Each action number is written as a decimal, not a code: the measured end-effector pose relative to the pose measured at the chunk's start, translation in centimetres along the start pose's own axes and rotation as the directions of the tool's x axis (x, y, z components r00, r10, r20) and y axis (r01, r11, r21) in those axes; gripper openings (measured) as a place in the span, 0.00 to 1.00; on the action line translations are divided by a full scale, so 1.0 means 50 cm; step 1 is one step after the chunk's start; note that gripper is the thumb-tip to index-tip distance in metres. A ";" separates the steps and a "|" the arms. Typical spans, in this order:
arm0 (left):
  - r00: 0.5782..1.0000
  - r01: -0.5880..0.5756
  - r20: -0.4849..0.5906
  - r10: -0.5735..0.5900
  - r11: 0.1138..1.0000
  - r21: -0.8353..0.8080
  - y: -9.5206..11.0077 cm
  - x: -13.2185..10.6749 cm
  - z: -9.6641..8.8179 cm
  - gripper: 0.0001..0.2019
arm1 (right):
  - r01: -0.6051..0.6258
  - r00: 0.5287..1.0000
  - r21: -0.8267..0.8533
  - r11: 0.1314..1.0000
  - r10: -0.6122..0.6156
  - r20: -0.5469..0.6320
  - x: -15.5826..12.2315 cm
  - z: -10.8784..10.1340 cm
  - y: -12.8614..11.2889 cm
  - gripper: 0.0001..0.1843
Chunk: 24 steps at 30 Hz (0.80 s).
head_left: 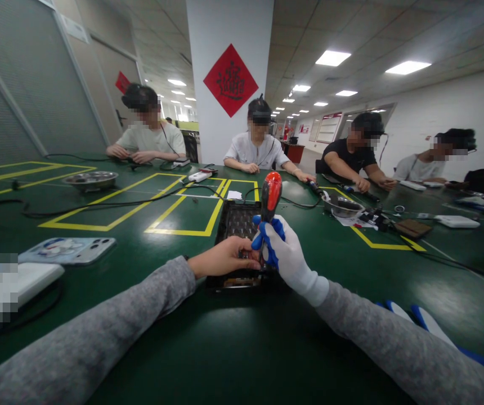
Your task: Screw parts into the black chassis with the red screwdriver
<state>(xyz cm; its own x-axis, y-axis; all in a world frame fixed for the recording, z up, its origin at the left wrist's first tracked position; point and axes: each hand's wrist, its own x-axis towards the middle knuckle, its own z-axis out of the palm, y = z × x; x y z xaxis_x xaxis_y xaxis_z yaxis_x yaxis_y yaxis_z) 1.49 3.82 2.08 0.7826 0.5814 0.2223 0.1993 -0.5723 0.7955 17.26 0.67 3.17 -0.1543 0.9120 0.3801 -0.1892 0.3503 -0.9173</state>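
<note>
My right hand (pixel 286 256), in a white glove with blue coated fingers, is wrapped round a screwdriver (pixel 272 191) with a red and black handle. The screwdriver stands nearly upright, and its lower end is hidden by my fingers. My bare left hand (pixel 227 257) reaches over a black rectangular tray-like case (pixel 225 222), thumb and fingers closed close to the screwdriver's lower end. What they pinch is too small to make out. Small pieces show inside the case, which lies on the green table (pixel 161 326) right in front of me.
A phone (pixel 71 250) and a white device (pixel 22 287) lie at left; a glove (pixel 431 326) lies beside my right forearm. Metal bowls (pixel 91 180) (pixel 343 208) stand farther off. A black cable (pixel 111 212) crosses the table. Several people sit along the far side.
</note>
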 end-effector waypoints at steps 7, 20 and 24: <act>0.997 -0.059 0.043 0.058 0.998 0.013 -0.006 0.000 -0.001 0.08 | 0.010 1.000 -0.027 1.000 -0.009 0.026 0.001 -0.002 0.002 0.14; 0.997 -0.066 0.033 0.066 0.998 0.001 -0.007 -0.002 -0.002 0.08 | 0.002 1.000 0.011 1.000 -0.002 0.019 0.001 0.001 -0.001 0.14; 0.998 -0.059 0.011 0.059 0.996 0.065 -0.006 -0.001 -0.003 0.09 | 0.008 1.000 0.020 1.000 -0.008 0.005 0.001 0.000 0.001 0.14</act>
<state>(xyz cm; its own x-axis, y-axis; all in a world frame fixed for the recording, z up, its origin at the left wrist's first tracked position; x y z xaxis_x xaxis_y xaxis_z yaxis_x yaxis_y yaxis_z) 1.29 4.05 1.92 0.7997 0.5402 0.2621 0.1906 -0.6424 0.7422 17.25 0.73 3.12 -0.1571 0.9082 0.3880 -0.2097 0.3532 -0.9117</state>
